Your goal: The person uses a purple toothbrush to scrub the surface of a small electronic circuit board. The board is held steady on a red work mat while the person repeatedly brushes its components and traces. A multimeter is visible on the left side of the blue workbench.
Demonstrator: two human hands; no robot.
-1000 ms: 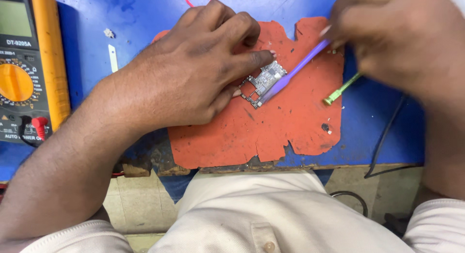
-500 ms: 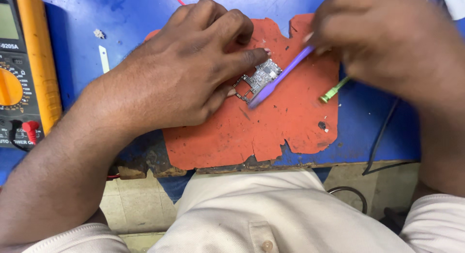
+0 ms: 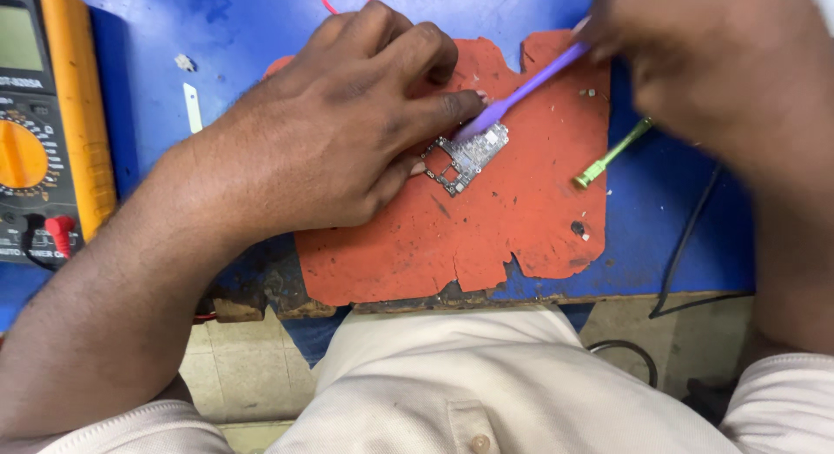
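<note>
Bright, even overhead light, colours saturated; soft shadow under left hand [image 3: 339, 132] on ragged orange rubber mat [image 3: 512, 219]; right hand [image 3: 721, 63] motion-blurred; small grey circuit board [image 3: 469, 156] sharp; no glare, slight softness toward frame edges

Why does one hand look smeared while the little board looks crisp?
Head view: the right hand is motion-blurred, its edges soft; the left hand and circuit board are sharp. The light is even and soft, with no glare on the red mat.
</note>
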